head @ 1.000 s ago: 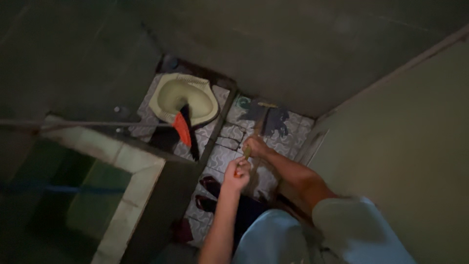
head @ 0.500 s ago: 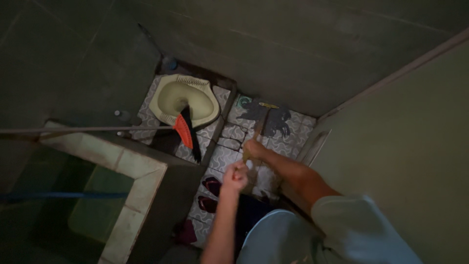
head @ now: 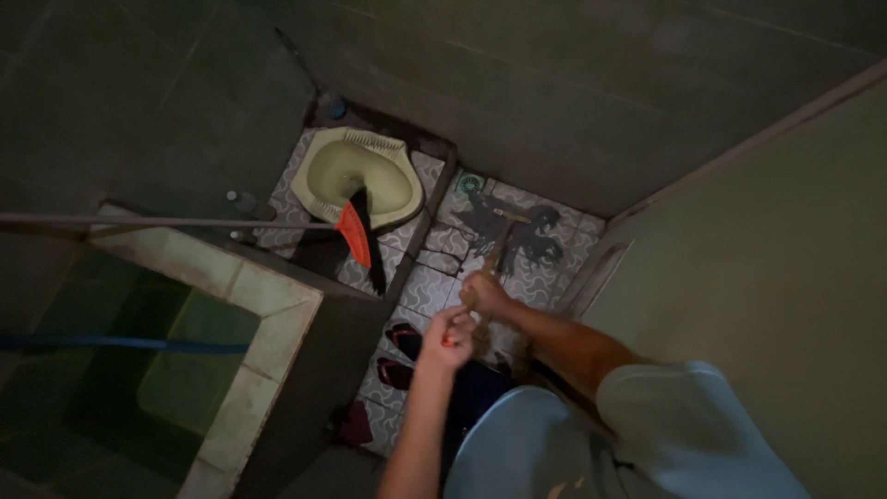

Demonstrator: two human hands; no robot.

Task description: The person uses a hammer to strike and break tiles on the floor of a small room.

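Since a moment ago the left hand (head: 450, 334) has risen to just beside the right hand (head: 482, 293). Both are closed around a mop handle (head: 490, 263), whose dark mop head (head: 508, 229) spreads on the patterned floor tiles (head: 427, 288). A broom (head: 358, 236) leans into the squat toilet (head: 362, 176). The tiled tub (head: 249, 305) holds greenish water.

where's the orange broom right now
The orange broom is in the head view, left of centre, its head lying across the squat toilet's near rim, left of both hands.
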